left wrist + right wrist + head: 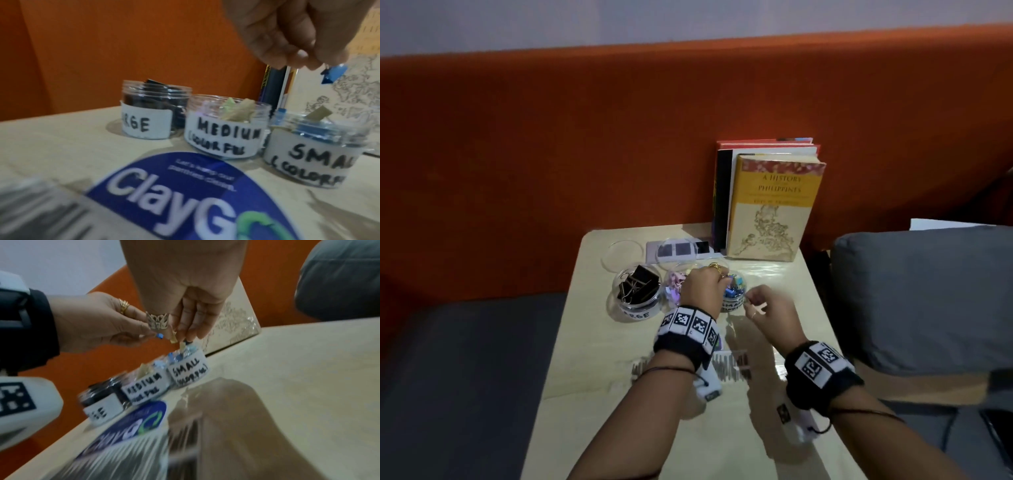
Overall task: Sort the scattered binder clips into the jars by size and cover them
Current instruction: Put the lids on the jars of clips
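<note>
Desk (pixel 722 428) is pale cream, with an orange wall (pixel 551 154) behind and a grey cushion (pixel 928 291) off to the side. Large jar (pixel 156 112) has black clips, medium jar (pixel 226 126) pastel green and beige ones, small jar (pixel 312 149) mostly blue, all with white labels in black lettering. The clip (pixel 334 75) at the fingers (pixel 287 53) is blue. Yellow book (pixel 774 205) with a map drawing, blue sticker (pixel 195 203) with white text, and black wristbands (pixel 685 329) with black-and-white square markers.
</note>
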Tool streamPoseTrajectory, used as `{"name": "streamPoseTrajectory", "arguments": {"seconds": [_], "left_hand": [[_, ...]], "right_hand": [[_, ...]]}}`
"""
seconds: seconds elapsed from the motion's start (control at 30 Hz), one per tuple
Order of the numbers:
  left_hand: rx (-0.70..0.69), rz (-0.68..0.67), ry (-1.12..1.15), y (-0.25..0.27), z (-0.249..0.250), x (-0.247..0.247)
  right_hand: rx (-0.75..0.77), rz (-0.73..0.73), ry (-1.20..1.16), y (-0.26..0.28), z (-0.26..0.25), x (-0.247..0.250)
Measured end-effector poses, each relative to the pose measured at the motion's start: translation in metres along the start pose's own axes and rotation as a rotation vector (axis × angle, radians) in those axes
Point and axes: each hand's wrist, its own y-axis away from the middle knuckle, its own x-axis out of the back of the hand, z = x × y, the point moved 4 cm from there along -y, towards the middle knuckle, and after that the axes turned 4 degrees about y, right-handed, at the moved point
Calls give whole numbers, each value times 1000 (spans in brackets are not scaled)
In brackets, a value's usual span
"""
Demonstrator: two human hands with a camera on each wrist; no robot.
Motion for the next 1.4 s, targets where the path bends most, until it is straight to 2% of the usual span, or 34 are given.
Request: {"name": "streamPoseTrajectory", "arguments": {"seconds": [0.2,0.33,0.43,0.5,0.57,0.7,0.77,0.9,0.97,1.07,1.13,1.27,1.4], "left_hand": [[3,-39,-146,-23,-7,-29],[-6,-36,-146,-23,-19,-35],[-130,-127,-213,-18,-15,-34],[-199,-224,-281,-10,-14,-34],[-207,-280,-320,-3,-17,-36],[-239,-382,-389,10,-23,-44],[-265,-392,-425,12,-25,-46],[-325,-318,-463,16,-16,-42],[-342,-362,-494,20,-15,-44],[-306,-415,-500,24,-17,-48],[-310,-407,-480,23,-17,-50],[-282,-453,-384,19,-14,-46],[-227,-463,-254,16,-9,-32]], "right_hand": [[20,43,-44,-42,5,-2],[58,-8,15,-49,10,-14],[104,-24,68,-51,14,-16],[144,17,98,-51,16,-14],[174,55,113,-48,17,-12],[148,-69,111,-50,20,-18],[131,-112,109,-57,16,-14],[145,-25,59,-83,0,4],[153,-121,154,-104,-9,4],[123,-426,293,-124,-14,-7],[123,-529,334,-130,-16,-15],[71,-560,432,-140,-21,-34],[-41,-446,593,-145,-22,-41]]}}
